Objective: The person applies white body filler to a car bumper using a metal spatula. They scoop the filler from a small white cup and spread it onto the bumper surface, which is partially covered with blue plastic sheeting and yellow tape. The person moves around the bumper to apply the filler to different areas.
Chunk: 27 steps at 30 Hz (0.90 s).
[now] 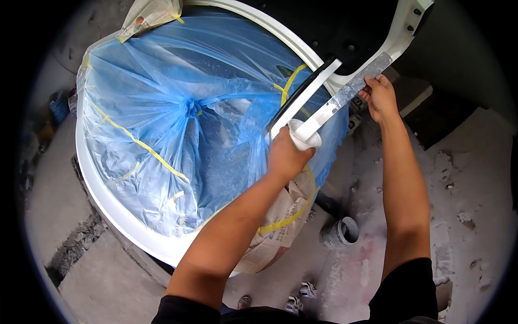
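Stick (348, 96) slants from right hand (379, 97) into white cup (316, 142) in left hand (290, 155).

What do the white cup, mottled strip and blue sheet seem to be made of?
White cup: probably smooth plastic, from its even, pale rim; coated paper is possible. Mottled strip: perhaps metal or wood; patchy grey and white coating hides the surface. Blue sheet: thin, glossy plastic film, being see-through with shiny creases.

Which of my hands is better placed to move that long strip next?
Probably your right hand: its fingers grip the grey-and-white strip toward the upper end, while the lower end appears to be inside the white cup. Your left hand is occupied holding that cup.
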Available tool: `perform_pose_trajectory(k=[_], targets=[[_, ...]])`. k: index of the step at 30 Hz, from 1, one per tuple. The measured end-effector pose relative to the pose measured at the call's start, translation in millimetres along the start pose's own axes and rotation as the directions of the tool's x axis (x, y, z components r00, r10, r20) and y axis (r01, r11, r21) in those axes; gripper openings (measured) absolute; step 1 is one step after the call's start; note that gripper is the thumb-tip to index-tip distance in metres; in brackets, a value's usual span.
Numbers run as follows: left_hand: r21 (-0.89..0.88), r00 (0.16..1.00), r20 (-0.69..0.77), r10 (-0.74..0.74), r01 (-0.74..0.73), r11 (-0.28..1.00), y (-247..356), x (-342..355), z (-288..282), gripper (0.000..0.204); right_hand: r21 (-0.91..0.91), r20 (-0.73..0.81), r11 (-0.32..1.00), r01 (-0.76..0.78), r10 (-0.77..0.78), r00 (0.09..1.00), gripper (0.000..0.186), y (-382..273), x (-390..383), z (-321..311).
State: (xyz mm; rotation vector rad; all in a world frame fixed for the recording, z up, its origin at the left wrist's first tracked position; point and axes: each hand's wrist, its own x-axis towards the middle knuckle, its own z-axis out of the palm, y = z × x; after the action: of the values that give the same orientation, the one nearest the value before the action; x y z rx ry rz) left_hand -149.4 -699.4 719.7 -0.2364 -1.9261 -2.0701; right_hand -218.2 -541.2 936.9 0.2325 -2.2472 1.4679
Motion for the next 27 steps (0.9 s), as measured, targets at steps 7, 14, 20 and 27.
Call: perform_pose_trajectory(k=[7, 14, 20, 27], targets=[[0.011, 1.000, 0.011, -0.005, 0.005, 1.000, -1, 4, -4, 0.063, -0.041, 0.009, 0.999, 0.022, -0.022, 1.000, 0.008, -12, 17, 6], [0.023, 0.998, 0.053, -0.040, 0.038, 0.999, -8, 4, -5, 0.064, -0.028, 0.001, 0.999, -0.020, 0.020, 1.000, 0.007, -12, 29, 10], [0.062, 0.997, 0.047, -0.056, 0.053, 0.997, -4, 2, -7, 0.063, -0.079, -0.006, 0.996, -0.032, 0.032, 0.999, 0.008, -13, 36, 8], [0.067, 0.997, 0.018, -0.075, 0.074, 0.995, -2, 1, -10, 0.065, -0.119, -0.026, 0.993, -0.020, 0.017, 1.000, 0.008, -21, 39, 16]])
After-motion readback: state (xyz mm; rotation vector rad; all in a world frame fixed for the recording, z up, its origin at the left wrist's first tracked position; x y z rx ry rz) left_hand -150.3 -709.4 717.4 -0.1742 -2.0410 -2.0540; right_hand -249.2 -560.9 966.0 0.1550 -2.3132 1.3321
